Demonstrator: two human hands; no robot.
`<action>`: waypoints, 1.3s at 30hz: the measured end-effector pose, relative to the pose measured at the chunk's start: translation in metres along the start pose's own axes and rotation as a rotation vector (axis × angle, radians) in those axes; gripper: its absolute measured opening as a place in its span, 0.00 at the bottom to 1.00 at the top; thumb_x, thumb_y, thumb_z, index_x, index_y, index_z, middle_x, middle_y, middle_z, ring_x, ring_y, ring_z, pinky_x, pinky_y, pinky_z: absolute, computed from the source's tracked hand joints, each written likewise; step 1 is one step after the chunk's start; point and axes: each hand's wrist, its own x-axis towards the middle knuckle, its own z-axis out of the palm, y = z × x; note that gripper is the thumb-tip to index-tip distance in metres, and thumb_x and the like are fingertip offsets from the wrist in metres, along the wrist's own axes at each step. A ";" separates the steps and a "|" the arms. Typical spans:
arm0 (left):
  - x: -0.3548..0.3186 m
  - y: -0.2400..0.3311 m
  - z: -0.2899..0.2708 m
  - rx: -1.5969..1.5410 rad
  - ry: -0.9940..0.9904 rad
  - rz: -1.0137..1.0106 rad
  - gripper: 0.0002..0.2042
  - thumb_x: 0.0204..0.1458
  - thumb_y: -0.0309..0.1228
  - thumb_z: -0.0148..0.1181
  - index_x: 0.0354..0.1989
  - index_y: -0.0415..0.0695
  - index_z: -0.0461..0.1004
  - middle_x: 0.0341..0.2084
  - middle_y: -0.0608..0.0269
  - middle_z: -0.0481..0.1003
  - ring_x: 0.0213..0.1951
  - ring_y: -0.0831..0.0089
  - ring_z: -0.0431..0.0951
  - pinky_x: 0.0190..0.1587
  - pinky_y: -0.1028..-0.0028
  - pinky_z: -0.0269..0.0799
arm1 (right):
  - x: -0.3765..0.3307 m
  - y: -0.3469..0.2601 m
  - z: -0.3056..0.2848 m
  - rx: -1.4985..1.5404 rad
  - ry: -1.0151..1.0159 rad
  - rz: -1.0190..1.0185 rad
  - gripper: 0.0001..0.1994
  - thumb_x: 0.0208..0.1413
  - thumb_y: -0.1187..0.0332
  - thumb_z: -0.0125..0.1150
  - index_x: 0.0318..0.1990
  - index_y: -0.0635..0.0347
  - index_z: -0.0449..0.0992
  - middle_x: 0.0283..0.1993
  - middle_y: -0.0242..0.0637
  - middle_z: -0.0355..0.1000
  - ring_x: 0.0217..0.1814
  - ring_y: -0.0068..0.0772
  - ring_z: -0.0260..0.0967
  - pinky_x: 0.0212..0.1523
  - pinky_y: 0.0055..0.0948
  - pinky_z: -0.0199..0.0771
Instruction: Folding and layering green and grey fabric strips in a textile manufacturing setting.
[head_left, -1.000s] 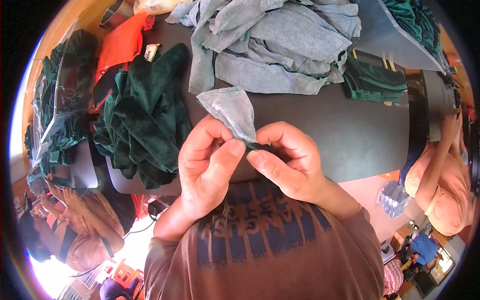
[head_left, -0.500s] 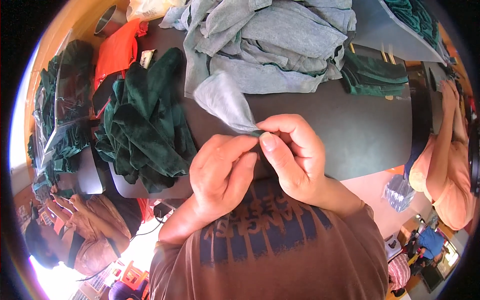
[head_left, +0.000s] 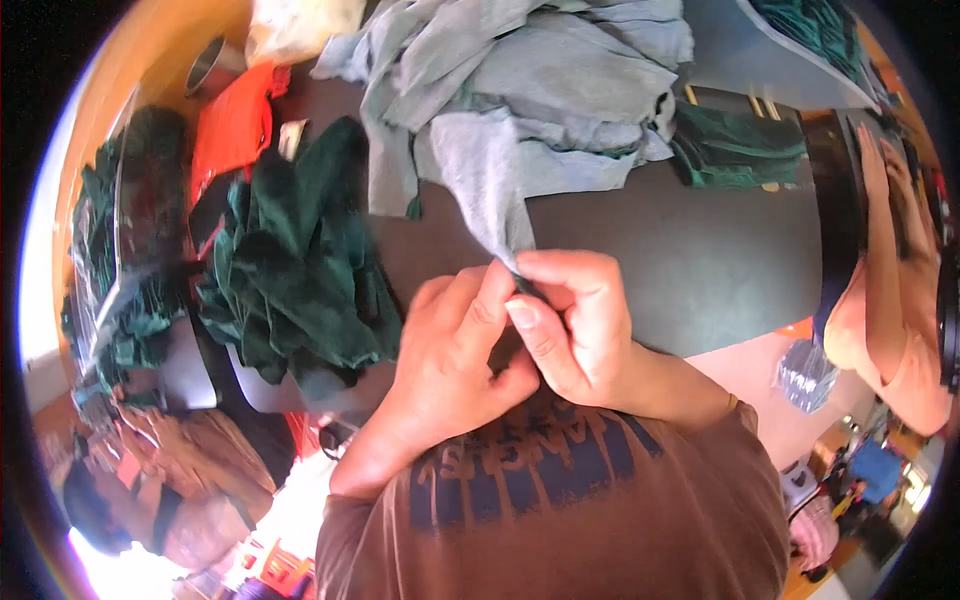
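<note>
Both hands meet in front of my chest at the narrow lower end of a fabric piece (head_left: 478,185), pale grey on its visible side with a little dark green at the tip. My right hand (head_left: 582,325) pinches that tip between thumb and forefinger. Close against it, my left hand (head_left: 462,345) has its fingers curled, the forefinger at the tip's left edge. Away from my fingers, the wider end of the piece reaches up over the front of a heap of grey-sided fabric (head_left: 570,70).
Crumpled dark green velvet (head_left: 295,260) lies at the left of the dark table (head_left: 720,255). Behind it are a red bag (head_left: 232,120) and a metal cup (head_left: 215,67). Folded green fabric (head_left: 735,145) sits at the right. Other people work at both sides.
The fabric piece has swung more upright, its wide end moving right and away onto the heap. My left hand has turned and its fingers sit closer to the right hand.
</note>
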 end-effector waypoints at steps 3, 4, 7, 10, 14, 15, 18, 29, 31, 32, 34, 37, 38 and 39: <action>0.001 -0.005 -0.004 0.260 -0.017 -0.010 0.34 0.33 0.29 0.63 0.54 0.39 0.58 0.30 0.55 0.71 0.32 0.57 0.72 0.40 0.61 0.65 | 0.004 0.004 -0.005 -0.274 -0.160 -0.065 0.18 0.47 0.78 0.59 0.46 0.68 0.63 0.32 0.42 0.72 0.29 0.42 0.72 0.29 0.33 0.73; -0.002 -0.003 -0.004 0.254 -0.044 -0.038 0.30 0.33 0.28 0.63 0.49 0.36 0.62 0.31 0.51 0.71 0.34 0.53 0.72 0.41 0.60 0.65 | 0.005 0.003 -0.006 -0.280 -0.140 -0.072 0.18 0.47 0.78 0.59 0.46 0.68 0.63 0.32 0.42 0.72 0.29 0.42 0.72 0.29 0.33 0.73; 0.006 -0.006 -0.013 -0.275 -0.299 -0.039 0.42 0.35 0.23 0.60 0.63 0.41 0.47 0.42 0.52 0.69 0.45 0.57 0.70 0.48 0.61 0.63 | 0.002 0.003 -0.008 -0.286 0.041 -0.279 0.18 0.45 0.79 0.60 0.44 0.69 0.64 0.31 0.40 0.71 0.26 0.39 0.71 0.27 0.32 0.72; -0.012 -0.015 0.003 -1.556 -0.428 -0.153 0.49 0.33 0.23 0.63 0.66 0.51 0.38 0.65 0.54 0.41 0.66 0.64 0.37 0.64 0.65 0.32 | 0.008 -0.001 -0.007 -0.234 0.033 -0.428 0.18 0.43 0.79 0.60 0.44 0.68 0.64 0.29 0.38 0.71 0.24 0.38 0.70 0.27 0.31 0.71; -0.005 -0.006 0.012 -1.727 -0.308 -0.142 0.51 0.34 0.27 0.66 0.66 0.55 0.36 0.66 0.55 0.28 0.67 0.61 0.31 0.64 0.63 0.25 | 0.007 -0.003 -0.012 -0.249 -0.013 -0.385 0.21 0.41 0.78 0.61 0.46 0.66 0.65 0.26 0.34 0.69 0.23 0.35 0.67 0.27 0.33 0.66; -0.009 -0.006 0.011 -1.512 -0.268 -0.152 0.49 0.39 0.34 0.66 0.66 0.54 0.36 0.66 0.56 0.27 0.67 0.61 0.31 0.64 0.65 0.29 | 0.007 -0.003 -0.014 -0.247 -0.014 -0.382 0.21 0.41 0.78 0.61 0.46 0.66 0.65 0.26 0.34 0.69 0.23 0.35 0.67 0.27 0.33 0.66; 0.004 0.010 0.003 -1.062 0.033 -0.400 0.43 0.46 0.37 0.62 0.66 0.53 0.38 0.65 0.53 0.24 0.66 0.63 0.32 0.63 0.69 0.40 | 0.007 -0.001 -0.018 -0.380 -0.043 -0.378 0.23 0.40 0.77 0.61 0.48 0.65 0.64 0.25 0.33 0.68 0.23 0.35 0.65 0.32 0.35 0.63; 0.036 -0.003 0.002 -0.924 0.019 0.155 0.35 0.43 0.56 0.58 0.58 0.47 0.63 0.64 0.46 0.22 0.65 0.50 0.27 0.62 0.55 0.32 | -0.005 -0.003 -0.006 0.200 0.161 -0.165 0.20 0.53 0.72 0.53 0.51 0.65 0.56 0.37 0.41 0.67 0.46 0.32 0.60 0.52 0.37 0.53; 0.031 -0.004 -0.004 -0.838 0.062 0.123 0.36 0.41 0.55 0.60 0.57 0.46 0.64 0.63 0.42 0.25 0.65 0.51 0.28 0.62 0.54 0.27 | 0.004 -0.010 -0.015 0.338 0.144 0.049 0.24 0.56 0.60 0.50 0.53 0.65 0.51 0.40 0.39 0.63 0.47 0.28 0.57 0.53 0.33 0.53; 0.027 -0.007 -0.009 -0.735 0.043 0.102 0.36 0.40 0.55 0.61 0.57 0.46 0.64 0.63 0.40 0.26 0.65 0.49 0.27 0.62 0.52 0.25 | 0.010 -0.015 -0.016 0.434 0.204 0.226 0.27 0.56 0.56 0.49 0.54 0.66 0.49 0.42 0.39 0.62 0.47 0.28 0.57 0.53 0.32 0.52; 0.019 -0.008 -0.017 -0.509 0.001 0.079 0.36 0.39 0.54 0.63 0.55 0.45 0.65 0.63 0.36 0.27 0.65 0.45 0.27 0.61 0.50 0.24 | 0.016 -0.011 -0.016 0.492 0.232 0.246 0.31 0.55 0.50 0.50 0.55 0.66 0.50 0.48 0.40 0.62 0.50 0.27 0.57 0.55 0.30 0.53; 0.010 -0.004 -0.012 -0.385 -0.039 0.025 0.33 0.39 0.53 0.63 0.51 0.44 0.70 0.62 0.33 0.31 0.64 0.42 0.30 0.60 0.48 0.25 | 0.020 -0.019 -0.018 0.577 0.032 0.436 0.32 0.56 0.44 0.41 0.55 0.67 0.57 0.52 0.41 0.62 0.53 0.33 0.61 0.55 0.33 0.56; 0.007 -0.004 -0.011 -0.394 -0.046 0.014 0.33 0.39 0.53 0.62 0.50 0.43 0.70 0.62 0.33 0.31 0.64 0.41 0.31 0.60 0.47 0.25 | 0.026 -0.023 -0.016 0.717 0.099 0.562 0.27 0.55 0.50 0.51 0.53 0.65 0.62 0.46 0.38 0.66 0.48 0.27 0.63 0.50 0.27 0.61; 0.006 -0.004 -0.015 -0.337 -0.191 -0.015 0.36 0.37 0.52 0.65 0.52 0.40 0.68 0.63 0.40 0.23 0.65 0.51 0.22 0.63 0.58 0.25 | 0.027 -0.017 -0.013 0.730 0.097 0.624 0.25 0.56 0.51 0.50 0.50 0.65 0.64 0.43 0.37 0.67 0.45 0.26 0.64 0.48 0.26 0.62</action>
